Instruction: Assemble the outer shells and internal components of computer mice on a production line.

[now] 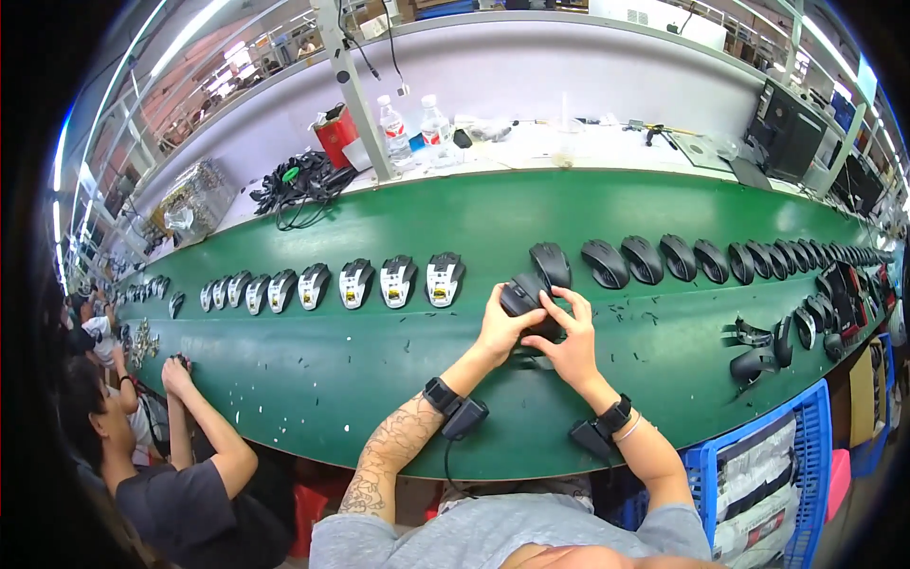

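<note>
The green worktop (313, 398) is smooth with a soft sheen. The held mouse (519, 296) looks like matt black plastic, as do the black mice (645, 258) at far right. White-shelled mice (444, 280) at left look glossier. Far bottles (392, 128) are clear, shiny plastic; the near shirt (464, 536) is matt grey cloth.

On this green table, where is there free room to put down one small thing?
Bare green table shows behind the white-topped mice, and nearer the body than the held mouse, between the two wrist devices. It is crowded at right: black mice in a row, loose black shells before them.
</note>
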